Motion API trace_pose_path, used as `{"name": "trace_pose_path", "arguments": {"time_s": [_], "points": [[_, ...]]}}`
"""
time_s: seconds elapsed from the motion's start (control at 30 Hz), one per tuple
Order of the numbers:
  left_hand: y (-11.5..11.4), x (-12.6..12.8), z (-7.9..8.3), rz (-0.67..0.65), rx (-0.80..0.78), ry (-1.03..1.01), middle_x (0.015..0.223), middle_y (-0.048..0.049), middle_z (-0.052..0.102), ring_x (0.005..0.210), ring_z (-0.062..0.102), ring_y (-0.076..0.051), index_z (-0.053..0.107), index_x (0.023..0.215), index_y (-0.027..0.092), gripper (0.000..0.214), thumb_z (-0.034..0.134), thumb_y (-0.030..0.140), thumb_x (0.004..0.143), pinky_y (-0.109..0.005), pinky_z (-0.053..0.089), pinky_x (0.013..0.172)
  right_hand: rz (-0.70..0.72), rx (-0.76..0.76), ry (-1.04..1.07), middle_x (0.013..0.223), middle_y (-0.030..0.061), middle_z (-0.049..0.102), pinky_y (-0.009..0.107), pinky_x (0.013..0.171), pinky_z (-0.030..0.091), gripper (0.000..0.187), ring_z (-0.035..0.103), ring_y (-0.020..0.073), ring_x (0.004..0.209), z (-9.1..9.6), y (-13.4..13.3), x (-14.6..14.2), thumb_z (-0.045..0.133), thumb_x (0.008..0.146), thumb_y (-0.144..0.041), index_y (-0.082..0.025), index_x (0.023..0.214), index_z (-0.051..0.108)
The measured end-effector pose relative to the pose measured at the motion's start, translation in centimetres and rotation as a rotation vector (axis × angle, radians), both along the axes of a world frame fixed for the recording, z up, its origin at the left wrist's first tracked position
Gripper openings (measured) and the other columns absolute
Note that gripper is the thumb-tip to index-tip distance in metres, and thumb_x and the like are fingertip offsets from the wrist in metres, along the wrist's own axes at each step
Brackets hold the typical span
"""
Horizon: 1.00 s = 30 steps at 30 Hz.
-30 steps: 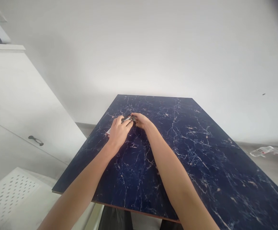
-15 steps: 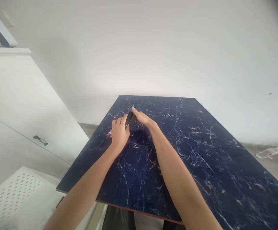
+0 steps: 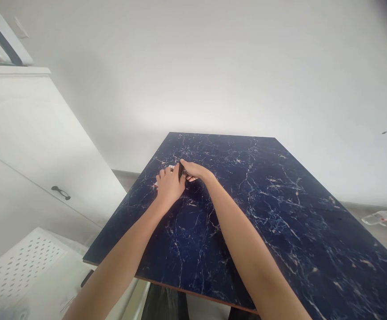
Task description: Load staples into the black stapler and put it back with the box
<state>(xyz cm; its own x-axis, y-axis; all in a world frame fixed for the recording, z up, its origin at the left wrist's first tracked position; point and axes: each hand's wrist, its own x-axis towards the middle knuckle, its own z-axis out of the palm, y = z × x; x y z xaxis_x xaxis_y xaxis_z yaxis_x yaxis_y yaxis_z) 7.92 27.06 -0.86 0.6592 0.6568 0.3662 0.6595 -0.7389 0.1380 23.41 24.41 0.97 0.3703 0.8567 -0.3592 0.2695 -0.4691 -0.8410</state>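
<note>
My left hand (image 3: 170,184) lies over a small white-and-red flat item (image 3: 156,183) on the left half of the dark blue marbled tabletop (image 3: 266,213). Its fingers are bent, and between its thumb and forefinger is a black, narrow object (image 3: 181,170) whose exact kind I cannot make out. From the right, my right hand (image 3: 193,170) closes on the same black object, thumb on its top end and fingers curled beneath. Both hands hide most of the black object and the white-and-red item.
A white cabinet with a dark handle (image 3: 61,193) stands to the left. Below it is a white perforated panel (image 3: 23,266). The pale wall (image 3: 213,66) rises behind the table. A clear plastic item (image 3: 383,217) lies beyond the right edge.
My right hand has come down and closer to my left, its thumb now on the black object. The black object stands more upright. More of the white-and-red item shows beyond my left fingers.
</note>
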Motion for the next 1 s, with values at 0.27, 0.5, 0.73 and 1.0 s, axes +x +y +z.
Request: {"name": "trace_pose_path", "arguments": {"time_s": [0.27, 0.5, 0.73, 1.0], "points": [[5.4, -3.9, 3.6, -0.008, -0.387, 0.26, 0.118, -0.0093, 0.07, 0.1, 0.067, -0.03, 0.062, 0.127, 0.029, 0.047, 0.058, 0.047, 0.084, -0.034, 0.049, 0.078, 0.088, -0.111, -0.111, 0.089, 0.0152, 0.071, 0.03, 0.056, 0.06, 0.023, 0.07, 0.0209, 0.064, 0.6, -0.7, 1.1, 0.053, 0.092, -0.023, -0.007, 0.106, 0.062], [6.3, -4.3, 3.0, 0.158, -0.262, 0.227, 0.118, -0.0108, 0.071, 0.105, 0.067, -0.033, 0.063, 0.124, 0.026, 0.046, 0.062, 0.037, 0.079, -0.035, 0.05, 0.078, 0.121, -0.069, -0.3, 0.103, 0.0166, 0.072, 0.028, 0.058, 0.055, 0.031, 0.071, 0.0238, 0.073, 1.6, -0.6, 0.7, 0.06, 0.086, -0.026, -0.011, 0.112, 0.064], [5.5, -3.9, 3.3, 0.116, -0.148, 0.016, 0.112, -0.0126, 0.071, 0.106, 0.064, -0.033, 0.068, 0.112, 0.023, 0.035, 0.047, 0.045, 0.095, -0.042, 0.051, 0.084, 0.076, 0.042, -0.444, 0.121, 0.0131, 0.069, 0.029, 0.079, 0.054, 0.037, 0.071, 0.0239, 0.093, 2.8, -4.3, 0.7, 0.047, 0.096, -0.035, -0.015, 0.123, 0.063], [-6.4, 0.8, 1.9, -0.631, -0.071, -0.092, 0.123, -0.0088, 0.067, 0.114, 0.062, -0.025, 0.061, 0.128, 0.02, 0.034, 0.046, 0.032, 0.1, -0.041, 0.047, 0.099, 0.165, 0.222, -0.677, 0.158, 0.0102, 0.037, 0.044, 0.104, 0.046, 0.073, 0.051, 0.0297, 0.132, 1.3, -19.3, -0.2, 0.054, 0.093, -0.049, -0.029, 0.157, 0.026]]}}
